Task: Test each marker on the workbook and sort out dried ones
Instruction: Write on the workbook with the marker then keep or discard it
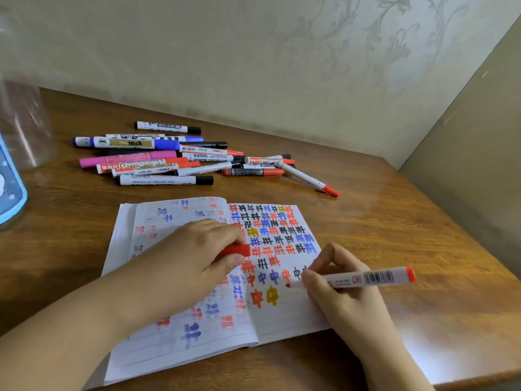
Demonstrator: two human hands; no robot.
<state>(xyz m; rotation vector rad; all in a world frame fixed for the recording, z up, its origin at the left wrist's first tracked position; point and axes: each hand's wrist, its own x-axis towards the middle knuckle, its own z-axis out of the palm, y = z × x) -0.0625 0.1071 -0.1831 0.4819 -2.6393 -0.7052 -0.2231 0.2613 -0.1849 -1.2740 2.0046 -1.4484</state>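
Right hand (342, 289) pinches uncapped red marker (363, 278), tip on open workbook (282, 314); left hand (197, 255) grips its red cap (236, 250); clear container (22, 122) far left, contents unclear.

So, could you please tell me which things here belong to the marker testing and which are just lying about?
In the job:
- uncapped red-ended white marker in the right hand
- red cap in the left hand
- open lined workbook
- pile of markers

Lying about:
- clear plastic container
- light blue case

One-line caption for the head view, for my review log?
Right hand touches a red marker tip to the open workbook; left hand holds its red cap; marker pile behind.
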